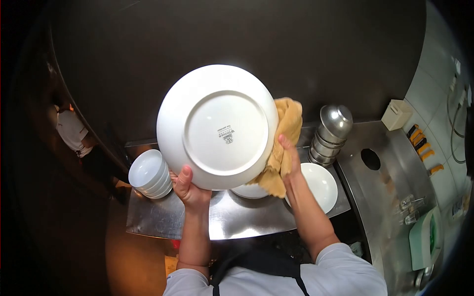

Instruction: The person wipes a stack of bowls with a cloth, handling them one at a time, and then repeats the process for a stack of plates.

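Observation:
A large white plate (227, 133) is held up with its underside and printed mark facing me. My left hand (189, 188) grips its lower left rim, thumb on the underside. At the right rim, my right hand (290, 157) is closed on a tan cloth (284, 133) that touches the plate's edge; some fingers are hidden by the cloth. Below, on a steel counter (232, 217), a stack of white bowls (149, 172) stands at the left. Another white dish (250, 191) shows partly under the held plate, and a white plate (320, 187) lies by my right forearm.
Stacked metal bowls (330, 133) stand at the counter's back right. Several knives (422, 143) hang on the tiled wall beside a beige box (396, 114). Glasses (411, 209) and a green-white container (424, 239) are at the far right. Another person (73, 130) stands far left.

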`<action>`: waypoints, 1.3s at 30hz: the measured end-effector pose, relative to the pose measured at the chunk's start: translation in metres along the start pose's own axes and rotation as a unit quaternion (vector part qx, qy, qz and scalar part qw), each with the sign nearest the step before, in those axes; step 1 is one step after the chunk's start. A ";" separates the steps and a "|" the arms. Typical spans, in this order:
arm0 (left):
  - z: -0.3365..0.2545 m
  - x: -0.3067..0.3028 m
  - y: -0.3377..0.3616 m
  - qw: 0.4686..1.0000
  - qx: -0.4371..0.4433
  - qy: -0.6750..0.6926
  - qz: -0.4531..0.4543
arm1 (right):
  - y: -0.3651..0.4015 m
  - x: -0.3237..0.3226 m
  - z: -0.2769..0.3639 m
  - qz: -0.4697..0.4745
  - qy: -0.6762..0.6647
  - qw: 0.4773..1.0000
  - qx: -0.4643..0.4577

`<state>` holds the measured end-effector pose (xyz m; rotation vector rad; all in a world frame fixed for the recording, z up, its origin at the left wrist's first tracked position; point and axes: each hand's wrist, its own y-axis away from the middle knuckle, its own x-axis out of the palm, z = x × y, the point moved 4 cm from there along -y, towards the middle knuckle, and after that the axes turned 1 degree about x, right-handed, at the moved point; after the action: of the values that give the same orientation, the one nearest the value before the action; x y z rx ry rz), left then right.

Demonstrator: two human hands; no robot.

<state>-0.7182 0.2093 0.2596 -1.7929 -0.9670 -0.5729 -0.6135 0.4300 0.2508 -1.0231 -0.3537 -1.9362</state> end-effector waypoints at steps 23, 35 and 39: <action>-0.014 0.013 -0.005 0.985 -0.111 0.070 0.112 | 0.029 0.013 -0.013 -0.006 -0.083 0.996 -0.012; -0.009 -0.009 -0.004 0.989 -0.071 0.058 0.118 | 0.041 0.023 -0.039 -0.001 -0.070 0.997 0.027; -0.021 -0.028 -0.015 0.991 -0.096 0.008 0.094 | 0.046 0.026 -0.051 0.004 -0.092 0.996 0.015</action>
<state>-0.7451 0.1836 0.2556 -2.0221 -0.7413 -0.5765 -0.6099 0.3588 0.2325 -1.1844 -0.4801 -1.8281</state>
